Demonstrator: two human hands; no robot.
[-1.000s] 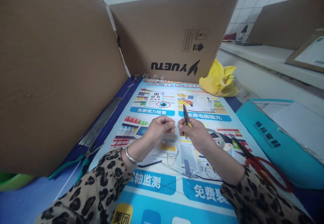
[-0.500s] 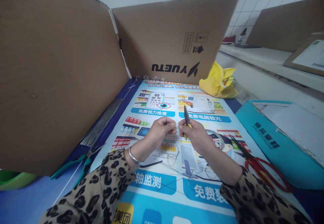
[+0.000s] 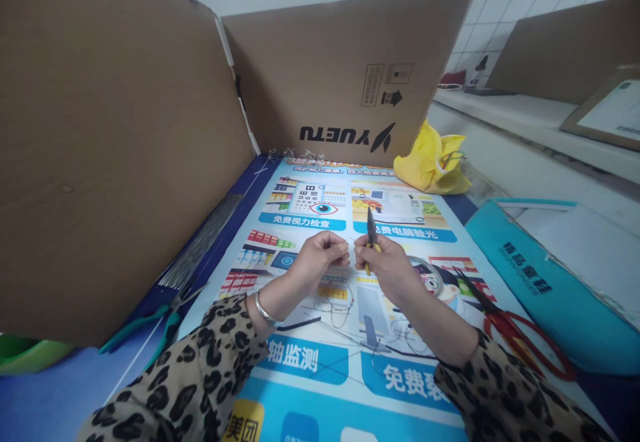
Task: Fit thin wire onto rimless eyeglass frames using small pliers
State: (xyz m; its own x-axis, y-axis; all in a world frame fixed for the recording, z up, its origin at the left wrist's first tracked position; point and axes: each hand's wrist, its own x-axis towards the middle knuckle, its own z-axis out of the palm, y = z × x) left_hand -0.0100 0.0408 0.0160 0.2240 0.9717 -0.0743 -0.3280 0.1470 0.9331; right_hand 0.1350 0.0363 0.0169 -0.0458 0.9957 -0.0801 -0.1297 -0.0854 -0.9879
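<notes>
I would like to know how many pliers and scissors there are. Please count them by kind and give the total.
Pliers: 2 (yellow-handled pliers in the right hand, teal-handled pliers lying on the left)
Scissors: 1 (red-handled scissors)
Total: 3

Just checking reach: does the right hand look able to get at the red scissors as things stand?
Not right away, it seems: the right hand holds pliers, though the red scissors lie close by, beside its sleeve.
</notes>
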